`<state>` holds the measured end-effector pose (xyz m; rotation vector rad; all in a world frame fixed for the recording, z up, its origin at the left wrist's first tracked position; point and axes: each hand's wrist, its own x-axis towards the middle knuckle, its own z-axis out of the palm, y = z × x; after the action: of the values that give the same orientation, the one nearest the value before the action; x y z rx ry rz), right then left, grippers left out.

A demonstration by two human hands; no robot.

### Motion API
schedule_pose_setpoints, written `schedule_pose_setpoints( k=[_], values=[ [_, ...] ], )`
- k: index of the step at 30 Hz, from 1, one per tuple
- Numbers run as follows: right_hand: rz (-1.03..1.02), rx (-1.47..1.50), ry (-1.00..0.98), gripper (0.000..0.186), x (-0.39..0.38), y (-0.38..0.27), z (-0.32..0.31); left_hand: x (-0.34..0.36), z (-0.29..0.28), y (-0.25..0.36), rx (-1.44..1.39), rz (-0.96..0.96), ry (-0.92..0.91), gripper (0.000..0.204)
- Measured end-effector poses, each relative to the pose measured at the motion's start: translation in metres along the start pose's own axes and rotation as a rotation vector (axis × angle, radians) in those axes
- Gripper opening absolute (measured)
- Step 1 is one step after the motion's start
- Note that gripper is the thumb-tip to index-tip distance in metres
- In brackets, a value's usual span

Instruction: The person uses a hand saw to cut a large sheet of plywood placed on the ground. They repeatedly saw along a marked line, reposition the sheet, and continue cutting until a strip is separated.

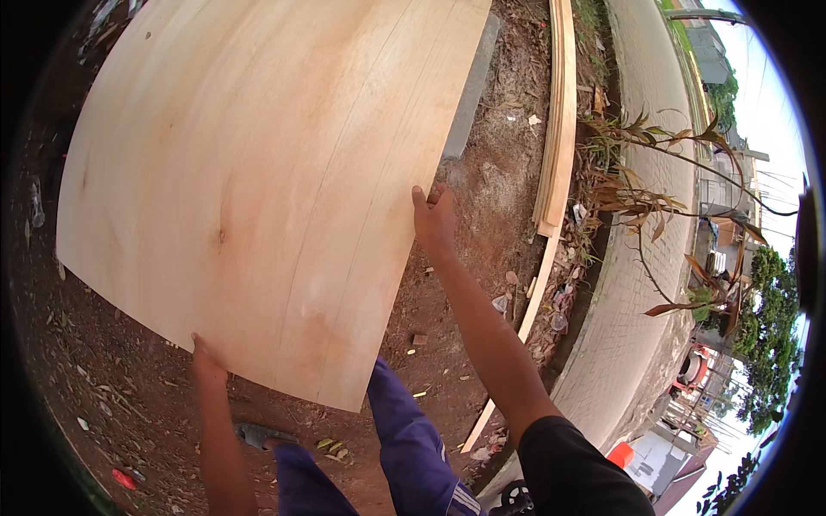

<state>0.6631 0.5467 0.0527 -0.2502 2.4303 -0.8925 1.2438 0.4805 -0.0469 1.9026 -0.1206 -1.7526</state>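
A large pale plywood sheet (232, 163) fills the left and middle of the head view, with faint pencil-like lines running along its right side. My left hand (208, 359) grips its near edge, thumb on the top face and the other fingers hidden beneath. On the right edge my right hand (434, 222) holds the board, its thumb lying on top and the fingers curled at the side. Under the sheet's far right part a grey slab-like support (473, 90) sticks out.
Long wooden strips (557, 129) lie stacked to the right on the dirt ground (465, 335). Beyond them run a ditch and a paved road (641, 284). A dry-leaved plant (662, 206) leans over the road's edge. Litter and leaves are scattered about my legs (404, 447).
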Motion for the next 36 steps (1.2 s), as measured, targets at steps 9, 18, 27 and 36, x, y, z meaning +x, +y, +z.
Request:
schedule_pose_setpoints(
  k=[9, 18, 27, 36],
  values=[
    [0.420, 0.395, -0.308, 0.071, -0.197, 0.113, -0.022, -0.044, 0.007, 0.022, 0.250, -0.003, 0.022, 0.071],
    [0.117, 0.754, -0.623, 0.059, -0.276, -0.041, -0.116, -0.186, 0.035, 0.156, 0.405, -0.204, 0.094, 0.069],
    [-0.339, 1.018, -0.378, 0.067, -0.287, -0.107, -0.129, -0.297, 0.095, 0.223, 1.029, -0.042, 0.095, 0.065],
    [-0.171, 0.891, -0.511, 0.066, -0.283, -0.069, -0.120, -0.250, 0.064, 0.211, 0.651, -0.142, 0.319, 0.064]
  ],
)
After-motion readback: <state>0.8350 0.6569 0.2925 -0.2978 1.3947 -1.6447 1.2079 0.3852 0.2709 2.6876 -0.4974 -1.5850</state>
